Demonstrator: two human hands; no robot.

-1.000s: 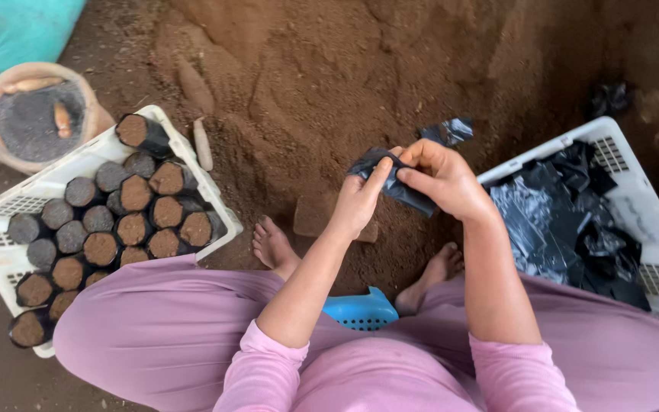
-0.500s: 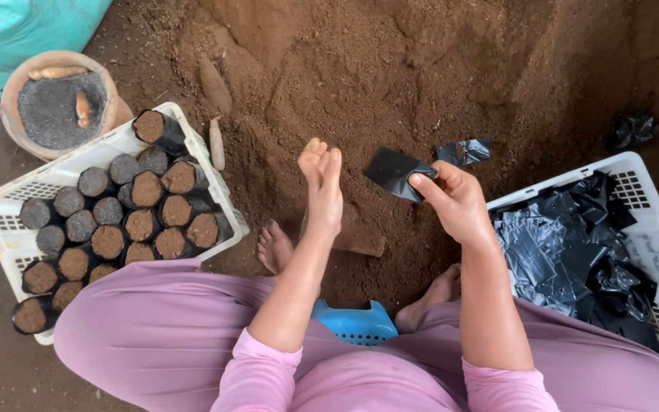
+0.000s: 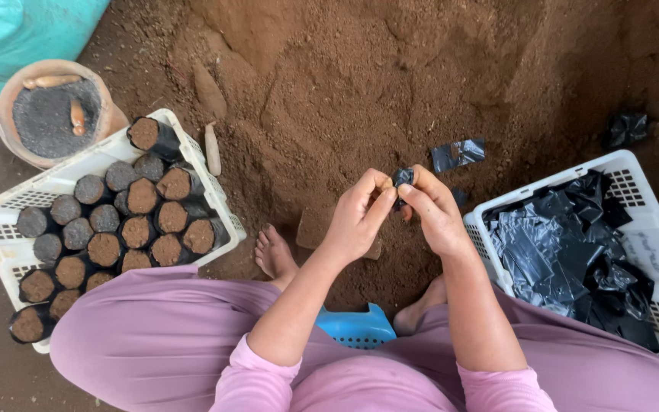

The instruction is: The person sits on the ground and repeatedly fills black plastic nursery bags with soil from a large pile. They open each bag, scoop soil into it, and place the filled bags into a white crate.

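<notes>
Both my hands pinch a small black plastic bag over the soil heap.

My left hand [image 3: 360, 214] and right hand [image 3: 432, 214] meet in front of me, each grip clenched on the small black plastic bag [image 3: 403, 178], which sits between my fingertips above the brown soil heap [image 3: 390, 84]. To my right, a white crate [image 3: 634, 175] holds a pile of empty black bags [image 3: 573, 252]. To my left, another white crate [image 3: 9, 210] is packed with filled bags of soil [image 3: 143, 229], standing upright side by side. A loose black bag [image 3: 458, 153] lies on the soil just beyond my hands. A round clay pot [image 3: 47, 114] sits past the left crate, and a blue stool [image 3: 356, 328] shows between my knees.
</notes>
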